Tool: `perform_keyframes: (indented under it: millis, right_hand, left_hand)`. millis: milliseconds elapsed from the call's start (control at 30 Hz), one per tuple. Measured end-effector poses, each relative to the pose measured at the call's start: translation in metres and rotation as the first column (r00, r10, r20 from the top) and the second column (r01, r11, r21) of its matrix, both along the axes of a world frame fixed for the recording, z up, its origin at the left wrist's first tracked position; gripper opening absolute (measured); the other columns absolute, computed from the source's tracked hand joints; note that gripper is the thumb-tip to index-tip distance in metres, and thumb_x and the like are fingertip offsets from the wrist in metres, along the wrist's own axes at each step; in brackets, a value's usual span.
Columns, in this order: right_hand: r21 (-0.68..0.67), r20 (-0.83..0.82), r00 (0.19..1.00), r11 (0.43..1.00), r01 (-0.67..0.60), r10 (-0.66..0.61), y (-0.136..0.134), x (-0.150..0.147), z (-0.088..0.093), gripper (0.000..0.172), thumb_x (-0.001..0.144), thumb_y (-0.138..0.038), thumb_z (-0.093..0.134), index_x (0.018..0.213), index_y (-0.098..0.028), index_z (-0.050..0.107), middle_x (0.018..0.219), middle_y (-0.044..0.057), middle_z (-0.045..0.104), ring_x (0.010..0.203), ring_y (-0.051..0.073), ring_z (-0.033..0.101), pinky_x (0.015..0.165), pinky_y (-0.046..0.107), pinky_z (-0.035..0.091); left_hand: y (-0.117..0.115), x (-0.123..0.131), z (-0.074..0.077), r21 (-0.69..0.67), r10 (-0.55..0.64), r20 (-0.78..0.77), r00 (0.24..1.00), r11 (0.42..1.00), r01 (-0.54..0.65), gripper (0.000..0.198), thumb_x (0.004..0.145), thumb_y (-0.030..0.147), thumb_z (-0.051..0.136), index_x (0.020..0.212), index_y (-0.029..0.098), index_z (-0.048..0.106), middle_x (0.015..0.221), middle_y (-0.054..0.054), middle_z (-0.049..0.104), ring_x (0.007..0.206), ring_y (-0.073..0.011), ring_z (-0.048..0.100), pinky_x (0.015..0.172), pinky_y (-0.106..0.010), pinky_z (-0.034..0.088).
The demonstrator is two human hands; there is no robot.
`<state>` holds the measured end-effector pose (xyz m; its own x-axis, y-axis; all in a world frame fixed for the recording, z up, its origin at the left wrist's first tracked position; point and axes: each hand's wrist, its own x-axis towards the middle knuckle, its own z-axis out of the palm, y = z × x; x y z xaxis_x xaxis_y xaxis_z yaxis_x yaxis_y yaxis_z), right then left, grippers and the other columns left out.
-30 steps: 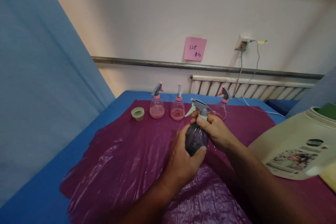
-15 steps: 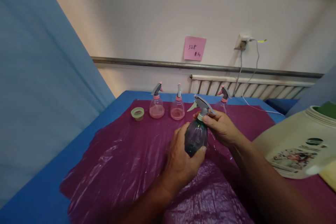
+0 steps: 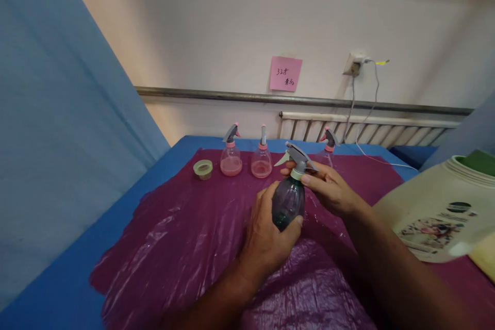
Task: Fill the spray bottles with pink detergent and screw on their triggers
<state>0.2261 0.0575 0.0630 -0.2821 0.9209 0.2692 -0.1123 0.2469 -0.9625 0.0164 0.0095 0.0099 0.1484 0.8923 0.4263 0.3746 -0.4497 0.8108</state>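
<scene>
Head view: the right hand (image 3: 328,188) is showing the main change. Against a second ago, its thumb is sitting lower at the collar (image 3: 297,174), with more of the spray head (image 3: 299,157) showing. Probably a regrip, with the work at the collar carrying on; whether it is being tightened or loosened, cannot tell. The left hand (image 3: 265,237) is staying wrapped around the green bottle (image 3: 288,201), gripping its body. The right is pinching the collar, fingers curling behind the spray head; firmness not showing.

The green bottle is sitting just right of and below frame centre, over the purple sheet (image 3: 174,237); base contact, cannot tell. It is standing mostly upright, long axis leaning from lower left to upper right, spray head uppermost. The nozzle end is pointing upper left, the trigger (image 3: 281,160) slanting toward lower left.

Behind, left of it, two pink-collared bottles (image 3: 231,165) are standing near a small tub (image 3: 203,169); a third pink-collared bottle (image 3: 329,139) is showing partly behind the right hand. A large jug (image 3: 429,221) is filling the right edge.
</scene>
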Motion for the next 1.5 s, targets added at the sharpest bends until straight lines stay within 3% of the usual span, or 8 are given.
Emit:
perform_keyframes:
  millis: [400,633,967,1133,1267,1400,1467,1500]
  right_hand:
    - [0.099,0.188,0.955,0.972,0.214,-0.229,0.002,0.007,0.009,0.035,0.088,-0.054,0.090,0.106,-0.024,0.085,0.101,0.003,0.078,0.092,0.021,0.066,0.090,0.038,0.055]
    - [0.308,0.324,0.685,0.758,0.576,-0.652,0.044,0.033,0.005,0.047,0.087,-0.064,0.077,0.104,-0.019,0.079,0.096,0.008,0.079,0.086,0.024,0.067,0.080,0.037,0.052]
    - [0.384,0.512,0.421,0.638,0.667,-0.749,0.114,0.030,-0.017,0.028,0.083,-0.050,0.070,0.083,-0.022,0.069,0.086,0.014,0.078,0.084,0.029,0.067,0.080,0.040,0.048]
    - [0.391,0.542,0.402,0.645,0.656,-0.738,0.116,0.028,-0.027,0.026,0.085,-0.044,0.070,0.094,-0.020,0.074,0.093,0.015,0.081,0.087,0.028,0.070,0.082,0.039,0.051]
    - [0.405,0.518,0.400,0.629,0.664,-0.756,0.099,0.024,-0.029,0.055,0.084,-0.045,0.074,0.129,-0.013,0.072,0.124,0.023,0.080,0.109,0.033,0.075,0.095,0.045,0.057]
    - [0.598,0.329,0.331,0.467,0.652,-0.884,0.067,0.005,-0.017,0.068,0.093,-0.046,0.066,0.151,-0.011,0.061,0.153,0.027,0.066,0.142,0.039,0.061,0.121,0.057,0.046]
    - [0.680,0.252,0.403,0.457,0.574,-0.880,0.058,-0.014,-0.010,0.059,0.099,-0.046,0.063,0.150,-0.017,0.064,0.150,0.022,0.069,0.139,0.037,0.063,0.122,0.056,0.046]
    - [0.673,0.274,0.467,0.515,0.531,-0.840,0.058,-0.025,-0.008,0.056,0.100,-0.048,0.064,0.148,-0.020,0.065,0.148,0.021,0.070,0.135,0.035,0.066,0.119,0.055,0.049]
  left_hand:
    - [0.009,-0.001,-0.014,-0.012,0.040,-0.131,0.991,0.999,-0.042,0.094,0.092,0.038,0.081,0.173,0.023,0.035,0.171,-0.018,0.050,0.159,-0.0382,0.050,0.132,-0.064,0.042]
    - [0.004,0.001,-0.019,-0.006,-0.001,-0.169,0.986,1.000,0.000,0.087,0.098,0.036,0.071,0.174,0.019,0.033,0.178,-0.020,0.042,0.167,-0.0388,0.041,0.137,-0.065,0.035]
    - [-0.001,-0.002,-0.016,-0.037,-0.067,-0.191,0.979,0.997,0.061,0.075,0.097,0.029,0.069,0.168,0.022,0.047,0.175,-0.018,0.048,0.164,-0.0382,0.045,0.136,-0.064,0.038]
    - [-0.002,-0.001,-0.018,-0.049,-0.088,-0.209,0.974,0.996,0.079,0.074,0.098,0.030,0.067,0.168,0.020,0.046,0.174,-0.020,0.048,0.164,-0.0396,0.044,0.136,-0.065,0.037]
    - [-0.003,0.000,-0.017,-0.040,-0.083,-0.207,0.975,0.996,0.076,0.073,0.098,0.029,0.067,0.168,0.020,0.046,0.174,-0.019,0.048,0.164,-0.0397,0.044,0.136,-0.065,0.038]
    - [-0.005,0.003,-0.011,-0.050,-0.074,-0.210,0.975,0.997,0.065,0.074,0.097,0.030,0.067,0.167,0.019,0.047,0.173,-0.019,0.050,0.161,-0.0397,0.048,0.134,-0.063,0.040]
    - [-0.006,0.004,-0.007,-0.062,-0.073,-0.217,0.973,0.996,0.061,0.071,0.097,0.030,0.067,0.165,0.018,0.049,0.170,-0.019,0.053,0.158,-0.0399,0.051,0.133,-0.062,0.042]
    - [-0.007,0.005,-0.006,-0.071,-0.070,-0.226,0.972,0.996,0.055,0.069,0.097,0.030,0.066,0.163,0.016,0.051,0.168,-0.020,0.054,0.157,-0.0405,0.052,0.133,-0.062,0.043]
